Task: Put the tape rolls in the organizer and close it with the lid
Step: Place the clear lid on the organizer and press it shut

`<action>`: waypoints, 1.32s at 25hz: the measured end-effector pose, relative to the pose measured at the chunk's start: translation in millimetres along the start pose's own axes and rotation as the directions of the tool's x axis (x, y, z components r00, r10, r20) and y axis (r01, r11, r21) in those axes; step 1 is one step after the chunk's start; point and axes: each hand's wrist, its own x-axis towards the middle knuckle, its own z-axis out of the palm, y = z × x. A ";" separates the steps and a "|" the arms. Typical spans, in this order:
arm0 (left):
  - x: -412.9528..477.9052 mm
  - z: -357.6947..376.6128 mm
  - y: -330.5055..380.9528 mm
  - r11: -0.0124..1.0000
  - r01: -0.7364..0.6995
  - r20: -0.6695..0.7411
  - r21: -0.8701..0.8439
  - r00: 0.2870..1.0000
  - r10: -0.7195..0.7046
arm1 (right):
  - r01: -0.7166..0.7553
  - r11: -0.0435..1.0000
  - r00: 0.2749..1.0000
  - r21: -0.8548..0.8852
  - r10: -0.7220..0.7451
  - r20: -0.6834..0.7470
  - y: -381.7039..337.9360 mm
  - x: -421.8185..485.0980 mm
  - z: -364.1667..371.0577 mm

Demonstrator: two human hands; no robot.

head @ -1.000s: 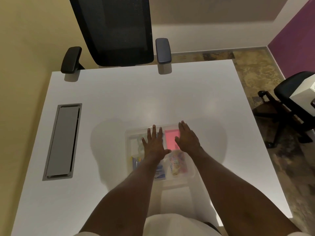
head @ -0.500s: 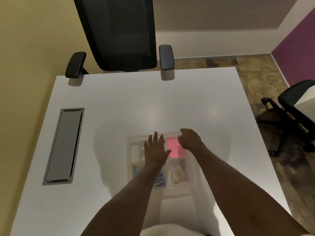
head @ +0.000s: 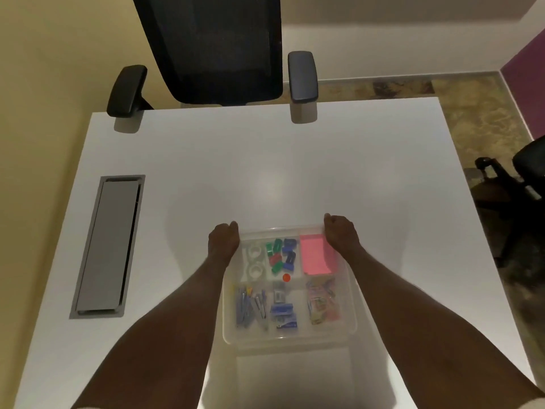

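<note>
A clear plastic organizer [head: 290, 339] with its transparent lid on top sits on the white table near me. Two clear tape rolls [head: 255, 262] lie in its far-left compartment, seen through the lid. My left hand [head: 222, 242] curls over the organizer's far-left corner. At the far-right corner, my right hand [head: 342, 236] curls over the edge beside the pink sticky notes [head: 315, 258]. Fingers of both hands are bent down on the lid's corners.
Other compartments hold green and blue clips [head: 280, 255], pens [head: 249, 305], staples [head: 283, 312] and coloured paper clips [head: 323, 302]. A grey cable hatch [head: 107, 249] is set in the table at left. A black office chair [head: 219, 48] stands at the far edge, another chair [head: 528, 172] at right.
Both hands slid off the lid's top and apart, from lying flat in the middle to gripping the two far corners. The contents are now uncovered to view.
</note>
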 end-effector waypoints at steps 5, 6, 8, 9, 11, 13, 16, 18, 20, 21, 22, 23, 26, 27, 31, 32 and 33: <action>12.0 15.2 -5.8 0.997 0.061 -0.089 -0.052 0.994 -0.065 | -0.064 0.994 0.995 -0.093 0.057 -0.078 1.6 4.7 18.0; 13.6 17.3 -7.5 0.997 0.051 -0.123 -0.056 0.991 -0.058 | -0.048 0.993 0.994 -0.108 0.037 -0.105 6.3 5.5 22.3; 15.0 21.1 -11.5 0.998 0.015 -0.195 -0.063 0.980 -0.027 | -0.019 0.998 0.990 -0.062 0.010 -0.142 8.0 7.7 24.4; 15.4 23.5 -13.6 0.998 -0.011 -0.221 -0.055 0.975 -0.001 | -0.017 0.998 0.985 -0.061 0.006 -0.174 9.8 12.1 25.6; 12.8 26.1 -14.6 0.996 -0.069 -0.267 -0.065 0.962 0.050 | 0.009 0.999 0.979 -0.051 -0.019 -0.201 10.8 15.6 27.7; 4.6 27.7 -13.2 0.987 -0.163 -0.323 -0.003 0.934 0.153 | 0.022 0.997 0.973 -0.079 -0.040 -0.226 9.3 13.6 26.7; -19.2 37.5 -17.7 0.811 -0.416 -0.325 0.410 0.765 0.556 | 0.027 0.997 0.946 -0.071 -0.049 -0.320 11.0 10.6 29.6; -42.4 56.4 -20.4 0.592 -0.587 -0.117 0.553 0.648 0.753 | -0.005 0.999 0.943 -0.049 -0.012 -0.332 7.5 7.3 30.0; -68.6 82.9 -20.8 0.512 -0.629 0.084 0.585 0.675 0.733 | -0.005 0.999 0.952 -0.047 -0.010 -0.307 5.1 5.2 27.8; -77.7 94.6 -21.1 0.539 -0.606 0.127 0.585 0.725 0.677 | 0.009 0.999 0.957 -0.032 -0.017 -0.288 4.0 3.6 25.8; -82.6 102.3 -20.3 0.571 -0.575 0.143 0.586 0.767 0.626 | 0.020 1.000 0.964 0.000 -0.019 -0.266 3.2 2.0 23.3; -84.5 104.9 -18.6 0.592 -0.553 0.152 0.587 0.793 0.589 | 0.027 0.999 0.969 0.042 -0.016 -0.248 3.7 -0.5 21.6; -85.8 99.0 -13.3 0.607 -0.544 0.196 0.580 0.816 0.544 | 0.005 0.993 0.970 0.118 0.023 -0.240 20.0 -23.6 23.1; -86.6 96.4 -11.2 0.609 -0.538 0.203 0.583 0.822 0.532 | -0.006 0.992 0.967 0.128 0.038 -0.251 30.5 -37.8 27.7; -93.5 93.7 -7.7 0.621 -0.536 0.223 0.572 0.830 0.512 | -0.007 0.996 0.961 0.088 0.031 -0.273 85.5 -101.3 52.4; -94.0 92.8 -7.3 0.621 -0.540 0.227 0.569 0.828 0.513 | -0.013 0.995 0.962 0.098 0.040 -0.270 96.8 -114.0 57.0; -94.2 91.9 -7.2 0.621 -0.542 0.227 0.566 0.827 0.515 | -0.021 0.993 0.964 0.117 0.051 -0.262 106.1 -125.9 61.1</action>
